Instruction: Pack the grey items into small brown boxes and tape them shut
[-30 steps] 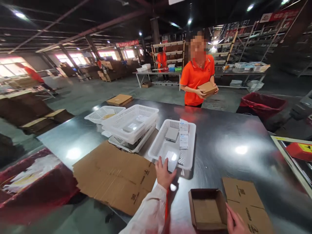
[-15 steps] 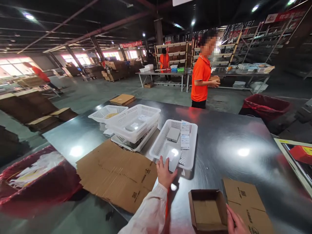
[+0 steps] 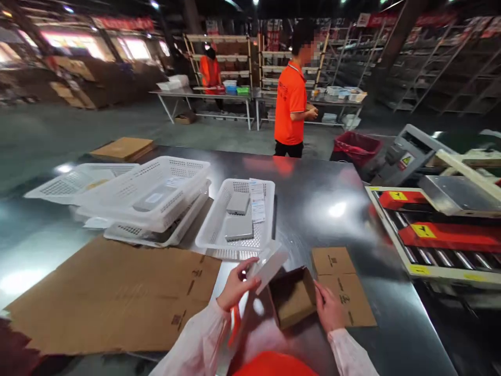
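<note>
My left hand (image 3: 239, 284) is closed on a pale, partly see-through flat box (image 3: 266, 266), held tilted at the near edge of the white basket and beside an open cardboard box (image 3: 294, 297). With its fingers on the right wall of that cardboard box, my right hand (image 3: 331, 305) grips it on the metal table. Two grey-white boxes (image 3: 238, 228) and a printed paper slip (image 3: 257, 201) lie in the white perforated basket (image 3: 201, 237). A flattened carton (image 3: 344, 284) lies on the table to the right of my right hand.
Stacked white baskets (image 3: 188, 167) stand at the left, behind a pile of flattened cardboard (image 3: 129, 292). More cardboard (image 3: 123, 149) lies at the far edge. A roller conveyor (image 3: 438, 256) runs along the right. A person in orange (image 3: 289, 104) stands beyond the table, near a red-lined bin (image 3: 356, 146).
My left hand has lifted the pale box out of the basket and brought it towards the cardboard box. The cardboard box is now tilted in my right hand. The view has turned right.
</note>
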Demonstrator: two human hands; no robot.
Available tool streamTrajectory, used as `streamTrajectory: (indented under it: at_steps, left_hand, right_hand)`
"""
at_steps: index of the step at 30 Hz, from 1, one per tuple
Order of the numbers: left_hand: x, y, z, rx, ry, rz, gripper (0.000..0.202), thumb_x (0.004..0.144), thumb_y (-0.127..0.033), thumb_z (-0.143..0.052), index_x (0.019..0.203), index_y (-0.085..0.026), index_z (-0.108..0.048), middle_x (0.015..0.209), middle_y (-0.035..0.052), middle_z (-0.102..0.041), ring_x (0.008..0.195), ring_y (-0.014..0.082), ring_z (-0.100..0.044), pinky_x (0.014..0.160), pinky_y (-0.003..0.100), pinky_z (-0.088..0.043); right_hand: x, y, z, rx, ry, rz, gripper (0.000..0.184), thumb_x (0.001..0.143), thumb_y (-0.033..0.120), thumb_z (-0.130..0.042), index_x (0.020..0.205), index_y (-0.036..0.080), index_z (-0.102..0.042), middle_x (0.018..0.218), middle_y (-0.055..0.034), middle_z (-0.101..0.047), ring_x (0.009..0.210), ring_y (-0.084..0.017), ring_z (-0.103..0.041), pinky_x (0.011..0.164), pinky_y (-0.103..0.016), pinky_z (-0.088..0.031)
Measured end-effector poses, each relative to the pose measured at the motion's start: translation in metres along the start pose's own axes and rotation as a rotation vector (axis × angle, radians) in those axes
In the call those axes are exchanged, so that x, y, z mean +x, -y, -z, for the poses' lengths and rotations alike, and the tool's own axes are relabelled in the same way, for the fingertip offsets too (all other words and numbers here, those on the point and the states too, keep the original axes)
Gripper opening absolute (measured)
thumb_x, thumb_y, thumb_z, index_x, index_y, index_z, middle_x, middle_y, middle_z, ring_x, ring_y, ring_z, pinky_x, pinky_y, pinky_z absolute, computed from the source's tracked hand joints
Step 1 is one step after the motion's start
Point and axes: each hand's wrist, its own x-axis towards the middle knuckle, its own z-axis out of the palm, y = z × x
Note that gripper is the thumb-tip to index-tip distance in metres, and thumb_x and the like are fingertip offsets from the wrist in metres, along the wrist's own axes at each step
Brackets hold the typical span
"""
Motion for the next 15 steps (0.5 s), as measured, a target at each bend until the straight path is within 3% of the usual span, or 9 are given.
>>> streamTrajectory:
  at_steps: [1, 3, 7, 10, 15]
  left_hand:
    - [-0.009, -0.001, -0.011, -0.045, 0.109, -0.029, 0.063, 0.068, -0.044, -0.068, 0.124, -0.017, -0.061, 0.127, 0.0142, -0.059, 0.114, 0.0315, -0.057, 0.097, 0.046, -0.046]
    - [-0.027, 0.001, -0.037, 0.006, 0.195, -0.178, 0.064, 0.064, -0.038, -0.073, 0.124, -0.02, -0.061, 0.139, 0.0143, -0.05, 0.124, 0.0325, -0.05, 0.103, 0.047, -0.041]
    - [-0.048, 0.011, -0.08, 0.373, 0.073, -0.562, 0.063, 0.055, -0.022, -0.074, 0.117, -0.019, -0.063, 0.145, 0.0184, -0.037, 0.129, 0.0372, -0.04, 0.104, 0.056, -0.038]
    - [-0.052, 0.013, -0.088, 0.548, -0.014, -0.68, 0.061, 0.054, -0.019, -0.071, 0.115, -0.018, -0.062, 0.145, 0.0208, -0.033, 0.127, 0.0387, -0.038, 0.099, 0.058, -0.041]
    - [-0.058, 0.006, -0.078, 0.656, -0.05, -0.715, 0.061, 0.055, -0.017, -0.07, 0.115, -0.02, -0.06, 0.145, 0.0188, -0.03, 0.127, 0.0387, -0.035, 0.096, 0.056, -0.045]
  right_hand:
    - [-0.001, -0.002, -0.001, 0.037, 0.015, -0.021, 0.048, 0.091, 0.047, -0.035, 0.102, 0.021, -0.074, 0.099, -0.0087, -0.074, 0.088, -0.021, -0.071, 0.077, -0.03, -0.058]
    - [-0.003, -0.006, -0.002, 0.122, 0.074, -0.046, 0.041, 0.087, 0.04, -0.041, 0.104, 0.021, -0.073, 0.102, -0.009, -0.073, 0.093, -0.022, -0.07, 0.082, -0.034, -0.058]
    - [-0.004, -0.009, 0.001, 0.281, 0.163, -0.107, 0.04, 0.079, 0.033, -0.048, 0.109, 0.021, -0.072, 0.106, -0.0096, -0.072, 0.098, -0.025, -0.068, 0.088, -0.039, -0.057]
    - [-0.004, -0.007, 0.002, 0.373, 0.145, -0.149, 0.039, 0.082, 0.038, -0.047, 0.106, 0.021, -0.072, 0.106, -0.0111, -0.071, 0.1, -0.026, -0.067, 0.089, -0.042, -0.056]
    - [-0.004, -0.007, -0.006, 0.45, 0.116, -0.24, 0.054, 0.084, 0.062, -0.044, 0.1, 0.02, -0.074, 0.105, -0.0134, -0.072, 0.102, -0.027, -0.066, 0.094, -0.044, -0.054]
